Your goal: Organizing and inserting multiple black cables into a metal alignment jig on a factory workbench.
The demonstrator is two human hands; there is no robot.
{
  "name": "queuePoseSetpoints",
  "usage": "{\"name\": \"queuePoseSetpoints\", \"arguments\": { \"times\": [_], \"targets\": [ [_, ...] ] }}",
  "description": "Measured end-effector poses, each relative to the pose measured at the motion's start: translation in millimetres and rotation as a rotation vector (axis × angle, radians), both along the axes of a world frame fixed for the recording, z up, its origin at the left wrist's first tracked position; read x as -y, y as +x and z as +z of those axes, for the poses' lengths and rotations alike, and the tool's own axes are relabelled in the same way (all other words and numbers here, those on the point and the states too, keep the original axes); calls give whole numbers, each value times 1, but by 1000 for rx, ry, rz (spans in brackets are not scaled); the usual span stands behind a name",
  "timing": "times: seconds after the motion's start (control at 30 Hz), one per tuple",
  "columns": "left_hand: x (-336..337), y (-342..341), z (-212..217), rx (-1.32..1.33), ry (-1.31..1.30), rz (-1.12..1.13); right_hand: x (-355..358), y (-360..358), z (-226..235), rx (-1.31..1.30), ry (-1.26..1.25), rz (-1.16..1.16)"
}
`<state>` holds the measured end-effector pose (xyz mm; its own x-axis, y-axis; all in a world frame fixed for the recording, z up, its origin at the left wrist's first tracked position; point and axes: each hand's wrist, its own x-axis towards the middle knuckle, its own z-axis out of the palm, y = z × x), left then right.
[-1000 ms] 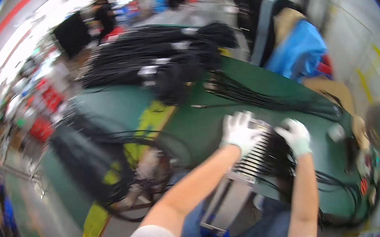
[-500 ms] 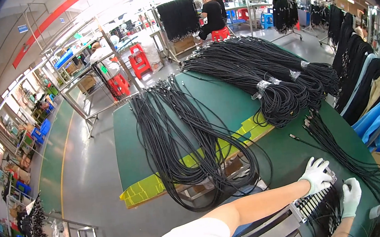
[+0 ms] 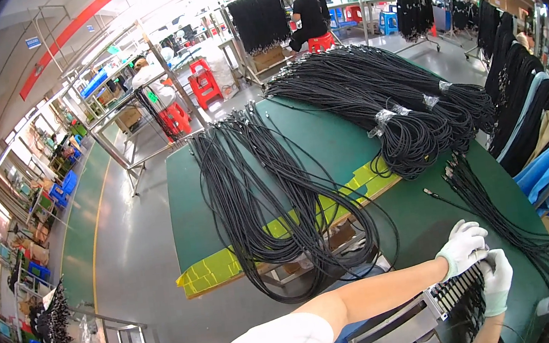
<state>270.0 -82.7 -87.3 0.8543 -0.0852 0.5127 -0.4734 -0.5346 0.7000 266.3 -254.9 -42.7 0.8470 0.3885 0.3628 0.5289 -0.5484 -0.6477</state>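
Observation:
Both my hands wear white gloves and meet at the far end of a metal fixture (image 3: 428, 306). Along the fixture sits a row of pale cable connectors (image 3: 452, 292), with black cables (image 3: 465, 316) trailing from them toward the near right. My left hand (image 3: 465, 249) comes in from the left, fingers closed and bent down over the row's end. My right hand (image 3: 497, 281) is at the right side of the row, its closed fingertips touching or nearly touching the left's. Whatever the fingertips pinch is hidden. A loose bundle of black cables (image 3: 501, 230) lies right of the hands on the green table (image 3: 421, 212).
On another green tabletop (image 3: 191, 215), edged with yellow tape (image 3: 221, 270), black cables (image 3: 277, 198) hang over the near edge. Tied cable bundles (image 3: 389, 111) lie farther back. A white roll (image 3: 544, 306) is at the right. A person (image 3: 308, 15) sits on a red stool (image 3: 321, 43) beyond.
My right hand has moved up and left to meet my left hand. The left hand's fingers, spread before, are now drawn together. The view has shifted slightly.

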Motion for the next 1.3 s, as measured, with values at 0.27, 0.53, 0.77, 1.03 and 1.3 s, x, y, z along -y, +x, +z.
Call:
{"name": "queuePoseSetpoints", "arguments": {
  "times": [0.27,0.53,0.77,1.03,1.3],
  "targets": [
    [-10,9,-5,27,-121,210,43,17,-3,-243,70,-49],
    [-13,6,12,-294,-163,140,43,16,4,-306,150,-69],
    [-16,4,7,-210,-168,154,36,18,-1,-233,154,-44],
    [-22,0,25,64,-27,206,14,-2,21,-178,216,-64],
    [-35,12,8,-109,-107,227,27,20,4,143,-147,-186]
  ]
}}
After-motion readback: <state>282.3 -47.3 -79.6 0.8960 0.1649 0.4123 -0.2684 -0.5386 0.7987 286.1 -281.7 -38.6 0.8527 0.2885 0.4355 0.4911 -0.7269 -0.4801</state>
